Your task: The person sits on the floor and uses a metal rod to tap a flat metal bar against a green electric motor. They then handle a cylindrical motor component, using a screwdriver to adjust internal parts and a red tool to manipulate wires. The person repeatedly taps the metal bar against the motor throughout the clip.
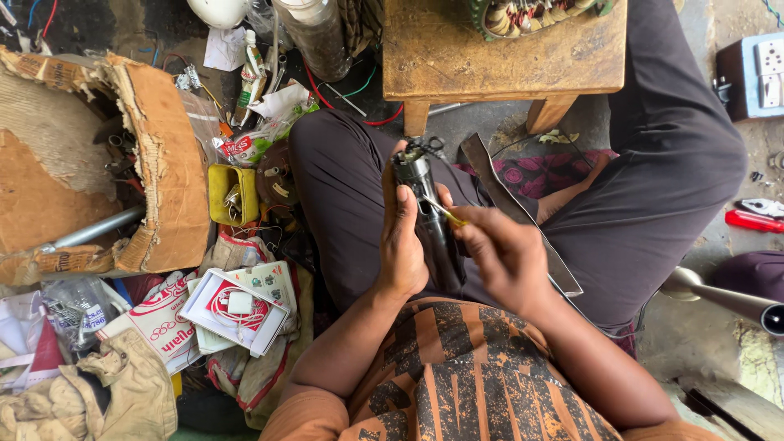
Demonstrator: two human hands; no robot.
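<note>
I sit cross-legged on the floor in dark trousers. My left hand (402, 238) grips a long dark cylindrical metal part (426, 204), held upright over my lap, with wire ends and a small fitting at its top. My right hand (500, 251) holds a thin tool with a yellow handle (445, 214), its tip pressed against the side of the cylinder just below the top. A long flat grey metal blade (513, 211) lies across my right thigh, under my right hand.
A low wooden stool (498, 61) with a wound motor coil stands ahead. At left lie a torn cardboard box (155, 163), a yellow tray (233, 194), packets and a white box of wires (237, 309). At right are a red-handled tool (753, 220), a switch board (755, 77) and a metal pipe (735, 300).
</note>
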